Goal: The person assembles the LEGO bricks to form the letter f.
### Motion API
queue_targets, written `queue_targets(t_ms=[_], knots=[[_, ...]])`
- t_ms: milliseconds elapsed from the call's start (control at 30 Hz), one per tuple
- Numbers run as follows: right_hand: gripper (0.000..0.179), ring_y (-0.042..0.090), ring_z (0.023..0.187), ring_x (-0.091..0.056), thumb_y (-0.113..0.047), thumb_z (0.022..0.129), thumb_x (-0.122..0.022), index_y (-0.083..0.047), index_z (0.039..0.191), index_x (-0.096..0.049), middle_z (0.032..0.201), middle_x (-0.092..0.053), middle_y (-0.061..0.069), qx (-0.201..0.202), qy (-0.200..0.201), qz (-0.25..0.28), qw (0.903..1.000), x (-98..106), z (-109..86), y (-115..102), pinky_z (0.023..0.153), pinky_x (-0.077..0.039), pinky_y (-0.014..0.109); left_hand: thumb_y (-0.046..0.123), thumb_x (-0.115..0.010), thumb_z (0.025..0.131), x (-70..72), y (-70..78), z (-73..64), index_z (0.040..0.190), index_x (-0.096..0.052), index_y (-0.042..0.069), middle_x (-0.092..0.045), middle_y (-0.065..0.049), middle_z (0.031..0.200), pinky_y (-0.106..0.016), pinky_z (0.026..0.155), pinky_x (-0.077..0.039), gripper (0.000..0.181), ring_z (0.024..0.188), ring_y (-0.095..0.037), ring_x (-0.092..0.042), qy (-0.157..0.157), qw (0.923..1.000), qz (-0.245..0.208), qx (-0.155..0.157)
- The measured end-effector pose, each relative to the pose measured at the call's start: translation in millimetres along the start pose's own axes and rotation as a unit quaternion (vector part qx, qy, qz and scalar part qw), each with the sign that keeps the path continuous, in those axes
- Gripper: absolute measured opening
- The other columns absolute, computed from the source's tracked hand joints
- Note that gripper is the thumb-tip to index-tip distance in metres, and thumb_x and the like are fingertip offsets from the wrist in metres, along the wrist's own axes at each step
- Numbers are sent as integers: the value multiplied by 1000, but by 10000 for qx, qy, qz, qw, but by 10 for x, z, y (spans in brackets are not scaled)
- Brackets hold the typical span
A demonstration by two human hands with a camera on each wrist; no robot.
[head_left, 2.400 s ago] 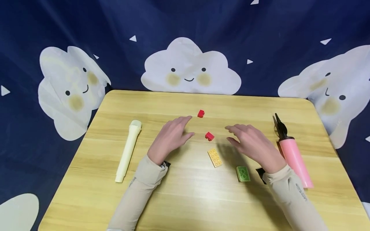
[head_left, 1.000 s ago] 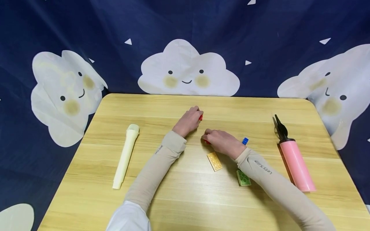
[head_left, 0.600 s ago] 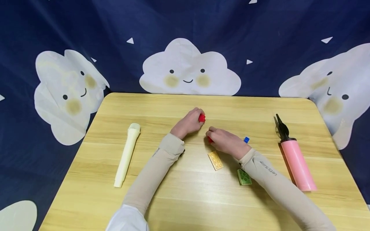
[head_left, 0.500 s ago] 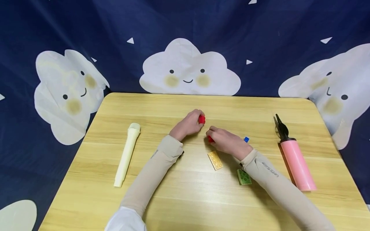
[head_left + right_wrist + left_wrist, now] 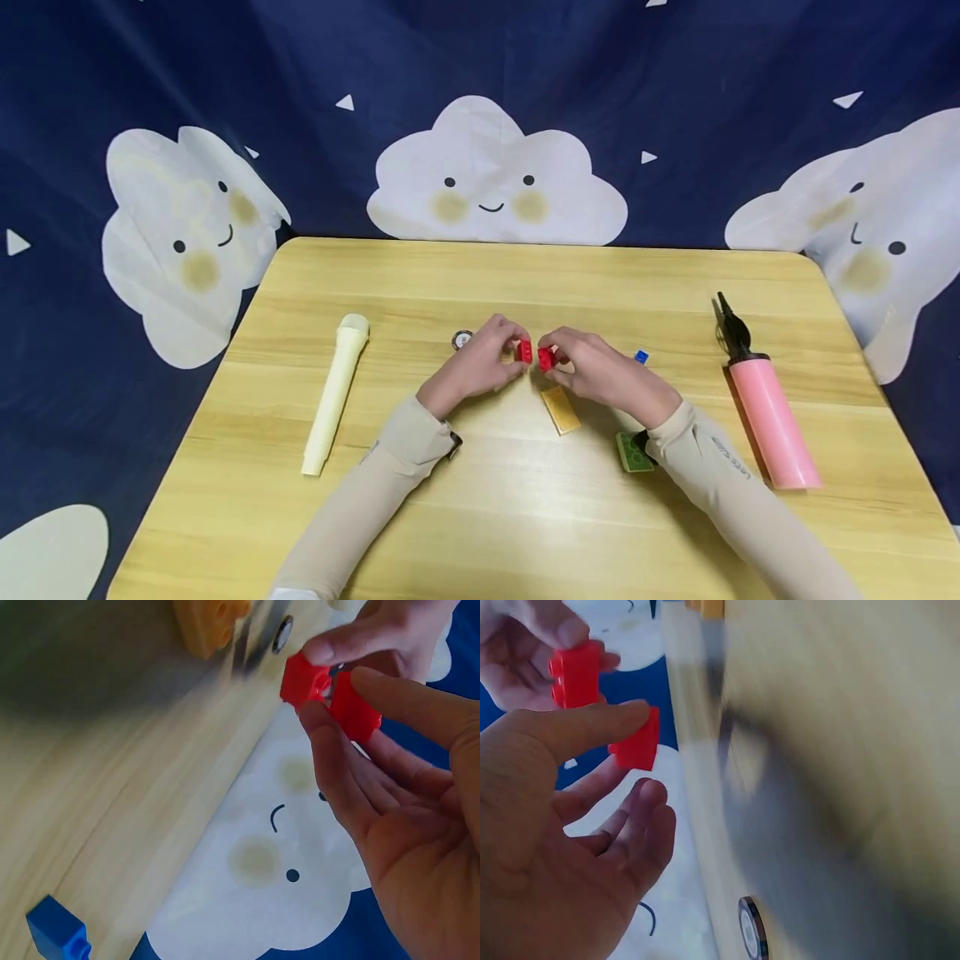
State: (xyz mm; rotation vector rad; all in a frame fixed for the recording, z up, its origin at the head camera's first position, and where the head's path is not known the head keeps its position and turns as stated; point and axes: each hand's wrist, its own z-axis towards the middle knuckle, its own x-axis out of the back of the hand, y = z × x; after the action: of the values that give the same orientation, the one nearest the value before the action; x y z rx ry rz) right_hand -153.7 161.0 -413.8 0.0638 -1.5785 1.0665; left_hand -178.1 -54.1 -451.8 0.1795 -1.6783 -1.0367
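Observation:
My left hand (image 5: 476, 362) pinches a small red toy brick (image 5: 524, 352) between thumb and fingers. Facing it, my right hand (image 5: 611, 375) grips a second red brick (image 5: 546, 359). The two bricks are held a short gap apart above the table. In the left wrist view, studs show on the right hand's brick (image 5: 579, 675), and the left thumb lies over its own brick (image 5: 639, 744). The right wrist view has both bricks close together, overlapping slightly. Just below the hands lies a yellow brick (image 5: 561, 410), and a green brick (image 5: 632, 452) sits by the right wrist.
A small blue brick (image 5: 641, 357) rests beyond the right hand. Behind the left hand is a round dark-rimmed chip (image 5: 462, 340). A cream toy microphone (image 5: 336, 392) lies at left, a pink balloon pump (image 5: 772, 425) at right. Cloud-printed blue cloth hangs past the wooden table's (image 5: 420, 275) far edge.
Both hands, empty at first, have picked up the red bricks. Since then the left hand has come nearer me, bringing its brick level with the right one. The round chip has come into view.

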Motion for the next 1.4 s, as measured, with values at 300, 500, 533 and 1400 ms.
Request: queue_targets(t_ms=[300,500,533,1400], knots=[[28,24,89,-67,3,85,-76,2,111,-66,104,-61,8,214,76,142,9996,-86,-84,-70,75,-58,34,8,-82,83,-105,85,-273,109,-67,1,-58,-6,98,-23,77,-49,30,90,-23,-59,-217,9996,-146,-101],[28,23,93,-69,4,84,-76,1,110,-66,104,-65,8,177,-105,664,9976,-194,-147,-115,79,-58,35,5,-82,81,-164,107,-448,106,-69,1,-61,-7,97,-24,78,-51,28,89,-21,-61,-255,9994,-253,-4],[28,23,92,-69,4,84,-76,1,109,-66,103,-65,8,237,-136,716,9971,-217,-156,-120,79,-58,34,5,-83,81,-180,112,-471,106,-68,0,-61,-6,97,-24,78,-52,29,88,-21,-61,-275,9993,-264,20],[29,14,82,-63,-6,86,-78,3,111,-69,99,-66,6,490,-136,-182,9985,-552,-177,-201,73,-55,24,2,-82,80,-339,94,-599,112,-68,-1,-61,-4,94,-22,77,-50,35,86,-17,-60,-229,9997,107,58]])
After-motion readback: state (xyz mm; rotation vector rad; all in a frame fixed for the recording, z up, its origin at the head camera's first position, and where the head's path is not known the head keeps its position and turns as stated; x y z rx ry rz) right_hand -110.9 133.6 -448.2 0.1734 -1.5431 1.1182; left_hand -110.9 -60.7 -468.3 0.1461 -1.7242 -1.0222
